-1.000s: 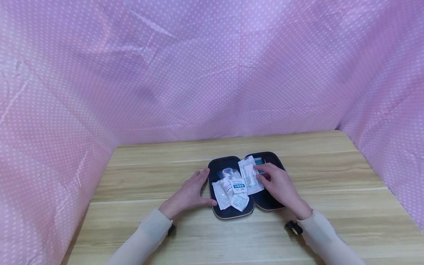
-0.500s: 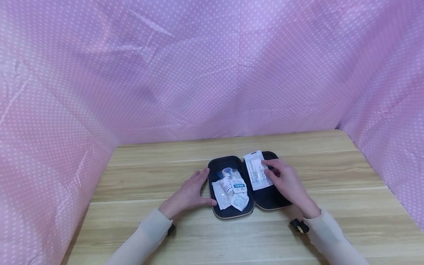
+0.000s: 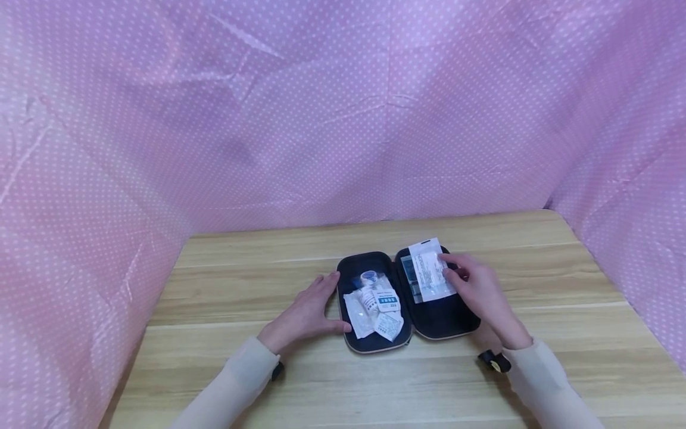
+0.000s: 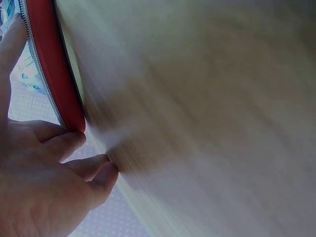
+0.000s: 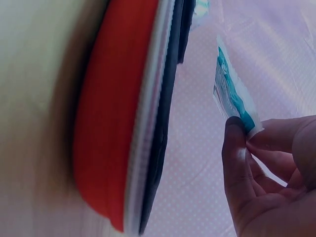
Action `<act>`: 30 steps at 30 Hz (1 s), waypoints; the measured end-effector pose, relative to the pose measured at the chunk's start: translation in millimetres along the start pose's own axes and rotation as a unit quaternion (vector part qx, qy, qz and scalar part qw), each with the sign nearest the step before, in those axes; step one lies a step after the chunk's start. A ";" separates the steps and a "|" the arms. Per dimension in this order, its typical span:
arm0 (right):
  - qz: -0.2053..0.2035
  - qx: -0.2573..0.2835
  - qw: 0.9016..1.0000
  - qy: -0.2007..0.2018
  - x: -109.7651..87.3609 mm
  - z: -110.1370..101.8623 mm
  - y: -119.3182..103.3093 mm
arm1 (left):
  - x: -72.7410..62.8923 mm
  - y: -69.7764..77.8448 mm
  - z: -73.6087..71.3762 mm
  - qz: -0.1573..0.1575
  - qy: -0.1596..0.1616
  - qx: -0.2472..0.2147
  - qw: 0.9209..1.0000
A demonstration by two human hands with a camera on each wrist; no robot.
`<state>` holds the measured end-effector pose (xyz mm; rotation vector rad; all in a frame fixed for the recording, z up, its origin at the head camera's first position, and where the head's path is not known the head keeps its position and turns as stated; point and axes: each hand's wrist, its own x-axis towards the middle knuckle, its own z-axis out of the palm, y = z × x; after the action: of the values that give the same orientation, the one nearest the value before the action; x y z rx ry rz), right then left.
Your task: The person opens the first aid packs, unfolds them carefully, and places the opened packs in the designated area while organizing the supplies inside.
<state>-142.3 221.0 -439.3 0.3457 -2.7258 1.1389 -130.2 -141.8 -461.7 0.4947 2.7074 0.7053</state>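
Observation:
An unzipped hard case [image 3: 447, 319], black inside and red outside, lies spread flat on the table. Beside its left half is my left hand [image 3: 302, 316], thumb and fingertips touching the rim. In the left wrist view, the thumb lies along the zipper edge [image 4: 42, 74]. My right hand [image 3: 482, 292] pinches a flat white printed packet [image 3: 429, 271] by its right edge, above the case's right half. A teal stripe shows on the packet [image 5: 232, 91] in the right wrist view. Partly covered by it in the head view is a teal-edged item [image 3: 409, 277].
Several small things fill the left half: a bandage-like roll in clear wrap [image 3: 368, 298], a white and blue square sachet [image 3: 387, 301], another white sachet [image 3: 388, 325] and a clear-wrapped white packet [image 3: 358, 316]. Pink dotted cloth [image 3: 343, 119] hangs behind the wooden table [image 3: 257, 256].
My right hand has moved right and slightly away with the white packet, from near the hinge to over the right half. More of the teal-edged item shows. The left hand has stayed in place.

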 end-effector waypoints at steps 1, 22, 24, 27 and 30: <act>0.000 0.002 1.000 0.002 0.5 -1.1 1.0 | 0.1 -0.1 -0.1 0.000 -0.001 0.000 1.000; 0.043 -0.007 0.999 -0.011 4.8 -17.0 31.9 | 1.0 -0.2 0.2 -0.007 -0.007 -0.002 1.000; 0.045 -0.009 0.999 -0.011 5.2 -17.4 34.0 | 0.9 -0.2 0.3 -0.006 -0.007 -0.002 1.000; 0.052 -0.011 0.999 -0.015 5.3 -18.2 35.6 | 0.6 -0.5 0.4 -0.005 -0.006 -0.003 1.000; 0.057 -0.012 0.998 -0.020 5.3 -18.8 36.4 | 0.3 -0.8 0.6 -0.005 -0.006 -0.002 1.000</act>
<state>-156.2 258.5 -449.7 0.2143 -2.8235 1.1377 -130.5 -142.1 -462.7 0.4815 2.6954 0.7033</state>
